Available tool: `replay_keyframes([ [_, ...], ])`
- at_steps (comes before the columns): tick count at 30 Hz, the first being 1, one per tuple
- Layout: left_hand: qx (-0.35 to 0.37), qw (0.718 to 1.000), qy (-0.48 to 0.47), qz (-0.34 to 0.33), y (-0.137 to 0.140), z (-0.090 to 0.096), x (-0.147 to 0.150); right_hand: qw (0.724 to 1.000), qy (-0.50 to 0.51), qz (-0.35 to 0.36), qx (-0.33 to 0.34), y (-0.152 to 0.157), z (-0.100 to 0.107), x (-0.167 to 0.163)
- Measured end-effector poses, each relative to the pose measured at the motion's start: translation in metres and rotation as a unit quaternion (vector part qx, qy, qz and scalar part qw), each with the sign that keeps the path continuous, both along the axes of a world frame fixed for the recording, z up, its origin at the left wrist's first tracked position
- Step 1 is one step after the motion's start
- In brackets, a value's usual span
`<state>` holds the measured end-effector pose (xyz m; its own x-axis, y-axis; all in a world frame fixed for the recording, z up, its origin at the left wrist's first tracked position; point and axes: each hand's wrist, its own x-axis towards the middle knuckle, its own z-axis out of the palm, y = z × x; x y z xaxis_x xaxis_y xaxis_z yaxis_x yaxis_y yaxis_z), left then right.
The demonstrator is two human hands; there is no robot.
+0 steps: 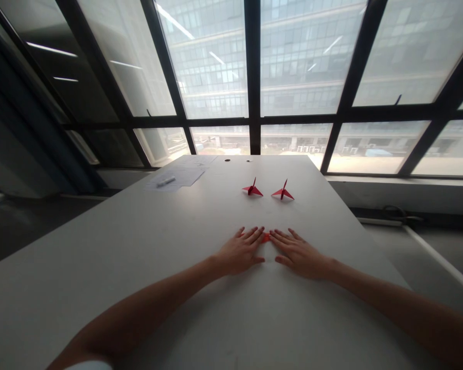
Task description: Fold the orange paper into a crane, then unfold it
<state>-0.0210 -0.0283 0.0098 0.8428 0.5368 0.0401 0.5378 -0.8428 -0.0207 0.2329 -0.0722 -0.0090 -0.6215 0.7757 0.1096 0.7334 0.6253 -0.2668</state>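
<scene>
A small piece of red paper [266, 237] lies on the white table, mostly hidden beneath my fingers. My left hand [242, 250] rests flat with its fingertips over the paper's left side. From the other side my right hand [298, 253] lies flat too, fingers stretched out, its fingertips touching the right side of the paper. Both thumbs point inward with a gap between them. Beyond my hands stand two folded red paper cranes, a left crane [252, 189] and a right crane [283, 191], apart from each other and from my hands.
White paper sheets [193, 172] lie at the table's far left, with a whitish marker-like stick [165, 181] on them. The white table [170, 231] extends toward large black-framed windows. Two small dark spots or holes show near its far edge. A dark blue curtain [34, 113] hangs at left.
</scene>
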Motion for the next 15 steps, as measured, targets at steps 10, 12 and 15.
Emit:
replay_keyframes([
  [10,-0.115,0.993,0.034,-0.010,0.0047,0.0065,-0.0042,1.000,-0.008,-0.002,-0.006,0.0006,0.0011,-0.0003],
  [12,-0.125,0.991,0.036,-0.007,0.0045,0.0072,-0.0033,1.000,-0.007,-0.003,-0.005,0.0006,0.0009,-0.0001],
  [15,-0.133,0.990,0.040,-0.003,0.0038,0.0076,-0.0024,1.000,-0.006,-0.004,-0.005,0.0010,0.0005,0.0001],
])
